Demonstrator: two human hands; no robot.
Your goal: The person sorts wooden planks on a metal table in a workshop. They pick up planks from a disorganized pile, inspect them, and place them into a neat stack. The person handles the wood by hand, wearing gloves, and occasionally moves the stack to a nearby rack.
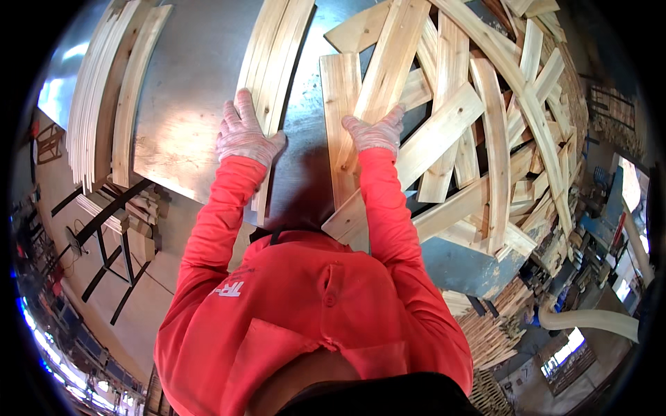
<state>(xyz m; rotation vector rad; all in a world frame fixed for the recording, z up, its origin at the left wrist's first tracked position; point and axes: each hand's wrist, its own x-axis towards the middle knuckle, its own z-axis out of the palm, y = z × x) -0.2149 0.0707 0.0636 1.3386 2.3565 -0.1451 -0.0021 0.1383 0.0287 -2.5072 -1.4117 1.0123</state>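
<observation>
On the metal counter (201, 90), the gloved left hand (244, 133) lies with fingers spread flat on a curved wood strip (272, 62), the right hand (378, 132) likewise flat on a short plank (341, 104), beside the heaped slats (485, 125) beyond.

Pale raw wood boards (341, 125), glossy sheet-metal tbl (201, 76), knit cloth gloves w/ speckles (243, 135).

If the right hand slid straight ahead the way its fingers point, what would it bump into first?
Probably the loose pile of wooden slats. The right hand lies on a flat board, fingers pointing up the table towards a slanted slat crossing just beyond the fingertips. Depth is hard to judge here.
</observation>
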